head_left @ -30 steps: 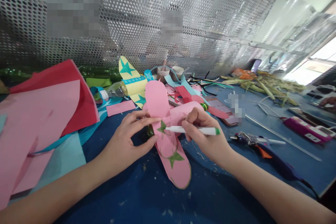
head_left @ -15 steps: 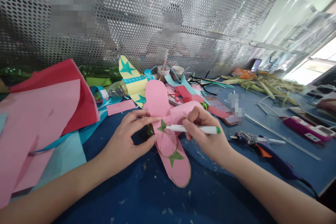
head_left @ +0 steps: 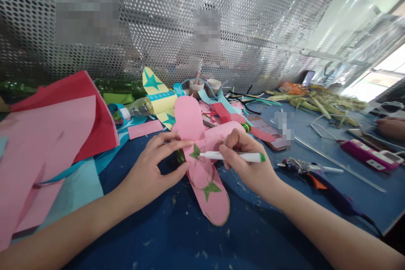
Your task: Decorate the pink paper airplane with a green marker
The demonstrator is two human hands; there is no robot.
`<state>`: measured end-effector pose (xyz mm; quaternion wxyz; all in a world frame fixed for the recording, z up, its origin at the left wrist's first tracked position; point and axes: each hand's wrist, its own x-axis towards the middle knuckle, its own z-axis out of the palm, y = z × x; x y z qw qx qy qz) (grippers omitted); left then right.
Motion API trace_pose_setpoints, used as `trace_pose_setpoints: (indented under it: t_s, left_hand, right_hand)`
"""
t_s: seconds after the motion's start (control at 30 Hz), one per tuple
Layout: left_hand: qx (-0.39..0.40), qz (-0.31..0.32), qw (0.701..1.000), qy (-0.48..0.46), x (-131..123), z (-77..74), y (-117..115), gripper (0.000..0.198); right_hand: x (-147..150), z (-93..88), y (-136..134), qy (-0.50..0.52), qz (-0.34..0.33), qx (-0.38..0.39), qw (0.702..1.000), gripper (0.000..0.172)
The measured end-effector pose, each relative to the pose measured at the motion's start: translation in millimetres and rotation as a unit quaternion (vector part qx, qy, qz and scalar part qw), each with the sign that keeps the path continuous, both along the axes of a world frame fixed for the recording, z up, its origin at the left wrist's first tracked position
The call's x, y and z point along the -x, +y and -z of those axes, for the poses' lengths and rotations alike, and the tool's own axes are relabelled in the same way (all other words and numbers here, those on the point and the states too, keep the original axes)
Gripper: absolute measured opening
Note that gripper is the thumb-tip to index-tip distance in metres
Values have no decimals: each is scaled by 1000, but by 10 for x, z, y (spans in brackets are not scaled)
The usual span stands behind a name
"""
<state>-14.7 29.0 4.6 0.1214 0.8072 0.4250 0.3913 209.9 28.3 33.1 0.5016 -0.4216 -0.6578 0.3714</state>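
Note:
A pink paper aeroplane (head_left: 207, 177) built on a green bottle lies in the middle of the blue table (head_left: 177, 236). Its near wing carries two green stars. My left hand (head_left: 155, 164) pinches the wing's left edge between thumb and fingers. My right hand (head_left: 247, 160) is closed round a white marker (head_left: 234, 156) with a green end. The marker's tip touches the upper green star (head_left: 196, 152) on the wing.
Pink and red paper sheets (head_left: 47, 135) lie at the left. A yellow aeroplane (head_left: 160, 97) with teal stars stands behind. A glue gun (head_left: 316, 175), a phone (head_left: 268, 130), a purple device (head_left: 368, 156) and plant stalks (head_left: 316, 101) lie at the right. Perforated metal panel (head_left: 190, 17) at back. Another person's hand (head_left: 390, 125) shows far right.
The marker tip has shifted slightly over the upper green star. My left hand stays on the wing edge. The other person's hand at far right has come further into view.

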Motion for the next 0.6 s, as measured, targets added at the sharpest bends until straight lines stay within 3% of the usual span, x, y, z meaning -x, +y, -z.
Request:
trace_pose_setpoints:
  t_s: [0.6]
  left_hand:
    - [6,-9,1000,7,-8,-40,-5,28]
  right_hand:
    - [-8,19,4,9,6,1,1000,23]
